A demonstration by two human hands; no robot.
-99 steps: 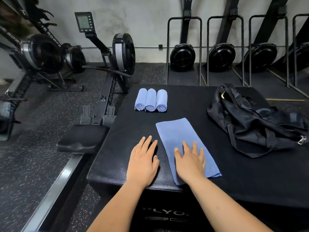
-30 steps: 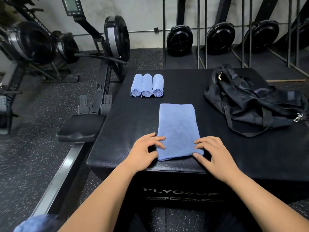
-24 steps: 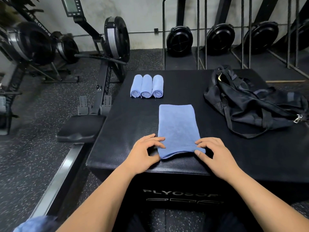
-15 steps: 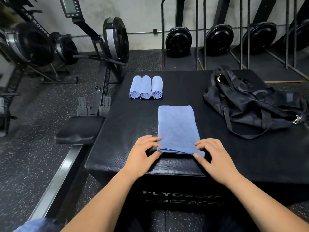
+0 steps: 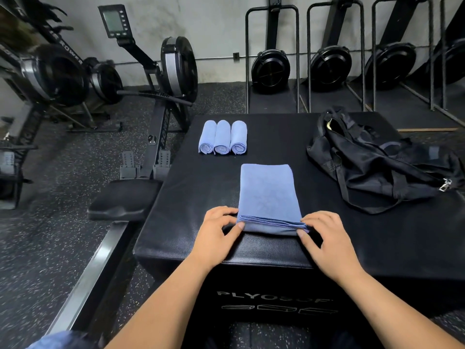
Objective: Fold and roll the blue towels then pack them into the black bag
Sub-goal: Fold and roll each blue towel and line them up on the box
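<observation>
Left hand (image 5: 216, 230) and right hand (image 5: 324, 238) each pinch a near corner of the folded blue towel (image 5: 269, 195), likely so the roll starts even | three rolled towels (image 5: 222, 137) lined up beyond on counter (image 5: 191, 197) | black bag (image 5: 377, 162) slumped right

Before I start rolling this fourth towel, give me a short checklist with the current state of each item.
1. Left hand pinches the near-left corner of the folded towel: ok.
2. Right hand pinches the near-right corner: ok.
3. Towel lies as a straight strip with its side edges lined up: ok.
4. Whole towel rests on the plyo box, nothing hanging over the edge: ok.
5. Roll path is free; the three rolled towels lie apart from the far edge: ok.
6. Black bag is open for packing: cannot tell, it lies crumpled.
</observation>
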